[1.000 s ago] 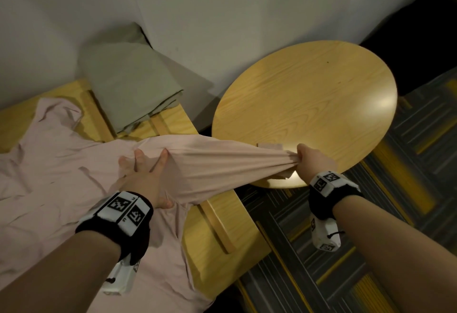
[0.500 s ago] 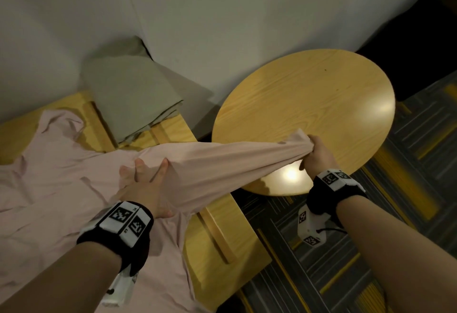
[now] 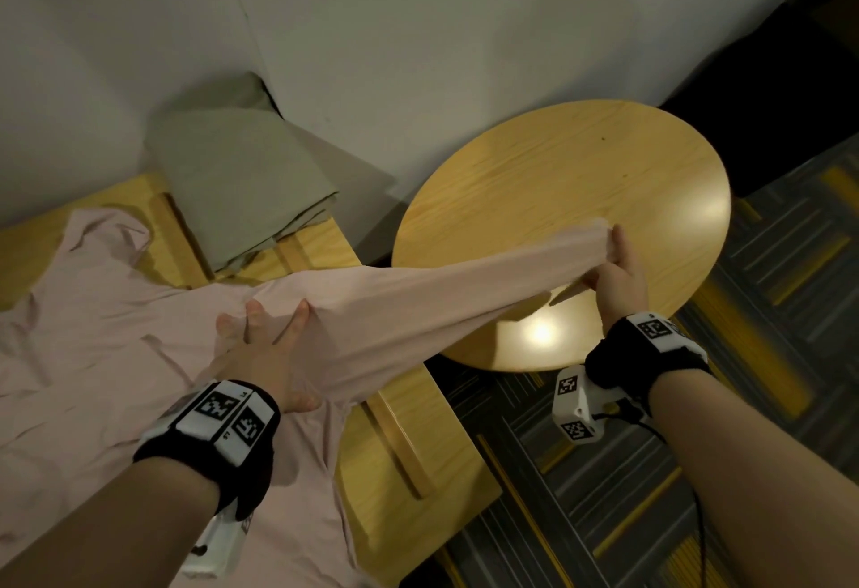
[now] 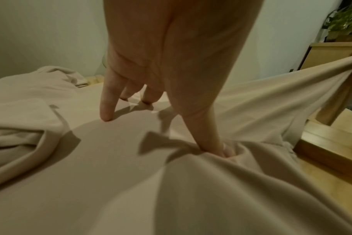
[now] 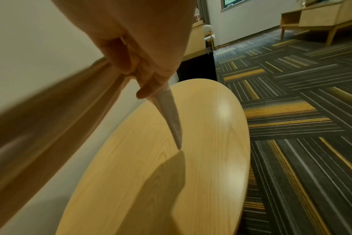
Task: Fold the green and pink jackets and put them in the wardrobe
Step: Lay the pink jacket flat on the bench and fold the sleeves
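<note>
Head view takes in the whole scene: the pink jacket (image 3: 93, 355) spread wrinkled over a wooden desk (image 3: 409, 438), the green jacket (image 3: 241, 178) folded into a flat stack at the desk's far end against the wall, and a round table (image 3: 581, 197) just beside the desk over striped carpet. The left wrist view adds what the head view hides, the underside of the left hand (image 4: 171, 55): its fingers (image 4: 107, 108) reach down straight and their tips press into the pink cloth, the thumb sunk in a pucker of fabric. It also shows a potted plant (image 4: 344, 20) on a cabinet at the far right. The right wrist view alone shows a thin pointed strip of pale cloth hanging from the right hand (image 5: 139, 63) down toward the round tabletop, plus more furniture across the room.

The pink jacket is thin and matte, creased across its body, with one sleeve (image 3: 441, 290) drawn out taut from the desk across the gap to above the round table.

The left hand (image 3: 265, 350) lies spread and flat on the jacket where the sleeve meets the body, pinning it down. The right hand (image 3: 618, 271) is closed tightly around the bunched sleeve end, held up over the near part of the round table.
</note>
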`<action>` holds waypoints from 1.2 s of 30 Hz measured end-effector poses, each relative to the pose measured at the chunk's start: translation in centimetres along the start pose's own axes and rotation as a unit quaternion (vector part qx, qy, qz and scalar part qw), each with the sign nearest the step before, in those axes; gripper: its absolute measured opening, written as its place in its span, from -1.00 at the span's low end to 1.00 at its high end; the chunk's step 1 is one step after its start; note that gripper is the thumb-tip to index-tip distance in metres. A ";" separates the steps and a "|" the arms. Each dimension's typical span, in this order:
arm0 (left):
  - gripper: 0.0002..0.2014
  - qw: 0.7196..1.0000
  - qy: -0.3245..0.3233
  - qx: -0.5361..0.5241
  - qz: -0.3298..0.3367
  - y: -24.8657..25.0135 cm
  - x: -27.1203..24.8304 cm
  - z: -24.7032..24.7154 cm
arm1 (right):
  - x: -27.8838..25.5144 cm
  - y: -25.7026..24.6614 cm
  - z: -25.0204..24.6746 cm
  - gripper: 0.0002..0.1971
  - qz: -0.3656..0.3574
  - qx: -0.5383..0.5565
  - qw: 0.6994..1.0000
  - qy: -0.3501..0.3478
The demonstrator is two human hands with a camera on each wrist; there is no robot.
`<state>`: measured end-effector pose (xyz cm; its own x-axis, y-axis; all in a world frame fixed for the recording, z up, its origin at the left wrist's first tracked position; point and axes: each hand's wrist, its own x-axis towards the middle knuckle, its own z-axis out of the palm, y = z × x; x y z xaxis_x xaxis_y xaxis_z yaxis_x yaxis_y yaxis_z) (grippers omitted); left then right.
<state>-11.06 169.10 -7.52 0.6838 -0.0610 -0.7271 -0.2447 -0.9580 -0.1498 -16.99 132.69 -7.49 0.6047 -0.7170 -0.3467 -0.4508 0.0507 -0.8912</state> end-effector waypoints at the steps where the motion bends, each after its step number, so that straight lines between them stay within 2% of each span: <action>1: 0.15 1.000 -0.001 -0.002 0.001 0.0 0.0 0.0 | 0.0 0.0 -0.2 -0.33 -0.006 0.005 1.000 -0.010; 3: 0.15 1.000 -0.005 -0.008 0.004 0.0 0.0 -0.2 | -0.2 -0.3 -0.4 -0.29 -0.031 -0.017 0.999 -0.022; 6: 0.14 1.000 -0.009 -0.025 0.009 0.0 -0.3 -0.4 | -0.8 -0.8 -0.3 -0.26 -0.117 -0.102 0.987 -0.035; 12: 0.11 0.999 -0.008 -0.037 0.025 -0.2 -0.6 -0.4 | -3.0 -2.6 3.1 -0.25 -0.239 -0.171 0.946 -0.135; 17: 0.03 0.993 0.069 -0.053 0.075 -1.9 -1.1 1.3 | -6.9 -5.5 6.9 -0.29 -0.309 -0.163 0.917 -0.193; 22: -0.19 0.970 0.167 -0.127 0.126 -3.9 -2.1 4.3 | -11.7 -7.1 11.1 -0.31 -0.381 -0.225 0.855 -0.270; 26: -0.26 0.954 0.206 -0.162 0.148 -6.2 -3.1 4.4 | -15.3 -7.9 14.8 -0.35 -0.442 -0.303 0.773 -0.339; 28: -0.31 0.949 0.225 -0.164 0.145 -7.8 -3.4 4.1 | -16.7 -8.0 16.6 -0.38 -0.470 -0.300 0.749 -0.357; 30: -0.34 0.935 0.259 -0.206 0.130 -9.6 -4.0 3.7 | -18.2 -8.1 18.4 -0.42 -0.493 -0.282 0.735 -0.370; 33: -0.41 0.887 0.310 -0.326 0.103 -12.1 -5.3 3.5 | -20.6 -7.9 20.8 -0.49 -0.564 -0.250 0.698 -0.363; 36: -0.48 0.842 0.352 -0.400 0.084 -14.7 -6.6 4.1 | -22.8 -7.8 23.0 -0.51 -0.553 -0.242 0.690 -0.398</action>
<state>-14.83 184.73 -3.30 0.9926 -0.0955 -0.0744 -0.0290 -0.7845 0.6195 -12.19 164.62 0.64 0.8370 0.4893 0.2450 0.5265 -0.5984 -0.6039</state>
